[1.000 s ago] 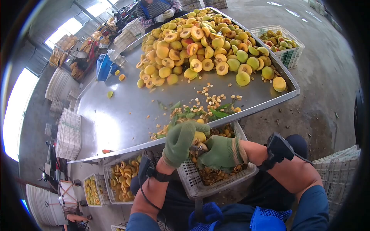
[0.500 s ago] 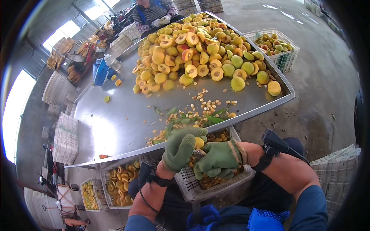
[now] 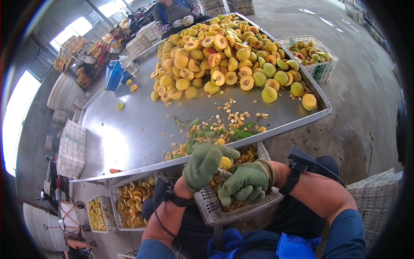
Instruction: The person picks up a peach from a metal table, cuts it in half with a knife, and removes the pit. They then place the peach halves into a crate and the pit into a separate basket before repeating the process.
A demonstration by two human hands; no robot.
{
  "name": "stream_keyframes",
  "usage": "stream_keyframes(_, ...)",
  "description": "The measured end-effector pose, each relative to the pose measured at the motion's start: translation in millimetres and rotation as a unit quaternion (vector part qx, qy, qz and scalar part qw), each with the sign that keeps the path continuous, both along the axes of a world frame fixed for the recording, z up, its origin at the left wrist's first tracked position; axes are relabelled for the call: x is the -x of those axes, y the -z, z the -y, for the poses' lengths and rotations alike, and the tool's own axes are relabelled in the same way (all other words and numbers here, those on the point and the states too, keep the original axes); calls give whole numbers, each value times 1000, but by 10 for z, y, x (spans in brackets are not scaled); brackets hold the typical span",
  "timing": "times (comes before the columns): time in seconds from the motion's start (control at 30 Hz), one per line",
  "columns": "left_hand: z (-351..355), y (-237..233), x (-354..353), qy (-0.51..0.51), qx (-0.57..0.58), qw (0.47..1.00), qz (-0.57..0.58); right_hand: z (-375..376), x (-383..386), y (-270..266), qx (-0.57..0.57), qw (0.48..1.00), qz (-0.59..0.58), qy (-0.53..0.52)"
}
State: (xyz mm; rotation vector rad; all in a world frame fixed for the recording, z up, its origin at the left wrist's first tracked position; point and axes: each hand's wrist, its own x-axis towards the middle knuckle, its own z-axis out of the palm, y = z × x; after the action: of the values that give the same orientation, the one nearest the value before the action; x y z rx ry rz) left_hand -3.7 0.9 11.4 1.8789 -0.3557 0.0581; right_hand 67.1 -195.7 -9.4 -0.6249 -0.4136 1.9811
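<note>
My left hand (image 3: 206, 167), in a green glove, is closed on a yellow fruit piece (image 3: 225, 162) over a crate. My right hand (image 3: 245, 183), gloved too, is wrapped round a small metal tool (image 3: 224, 172) whose tip meets the fruit. Below both hands sits a white crate (image 3: 211, 210) of fruit pieces and pits. Beyond them, pits (image 3: 235, 117) and green leaves (image 3: 241, 133) lie near the edge of the metal table (image 3: 151, 142). A large heap of halved and whole yellow-green fruit (image 3: 220, 56) covers the table's far part.
Crates of fruit halves (image 3: 133, 198) stand below the table at the left. Another fruit crate (image 3: 317, 69) is beyond its right edge. A person (image 3: 177, 15) sits at the far side. A blue container (image 3: 114, 75) and stacked crates (image 3: 72, 149) are at the left.
The view has shifted slightly. Both hands stay together over the crate; the yellow piece and the metal tool between them now show more clearly.
</note>
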Motion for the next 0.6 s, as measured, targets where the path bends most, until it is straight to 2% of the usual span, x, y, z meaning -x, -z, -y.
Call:
stream_keyframes(0.1, 18, -2, 57, -38, -1, 999, 2, -34, 6, 22, 2, 1000, -9, -19)
stream_keyframes(0.2, 2, 2, 56, -35, -60, 993, 99, -81, -21, 86, -20, 997, -41, -63)
stream_keyframes(0.27, 5, 29, 107, -46, -42, 995, 72, -103, -34, 181, -35, 992, -80, -92)
stream_keyframes(0.3, 2, 34, 107, -49, -34, 996, 60, -92, -22, 117, -24, 998, -30, -59)
stream_keyframes(0.4, 45, 131, 109, -98, 137, 984, -65, -89, 38, -43, -10, 996, 89, 11)
stream_keyframes(0.47, 78, 218, 127, -124, 148, 980, -56, -116, 61, -22, -35, 990, 131, 36)
stream_keyframes(0.57, 31, 318, 111, -142, 250, 950, -123, -99, 83, -66, -97, 965, 240, 36)
stream_keyframes(0.6, 15, 345, 98, -142, 297, 931, -159, -91, 75, -49, -67, 972, 225, -22)
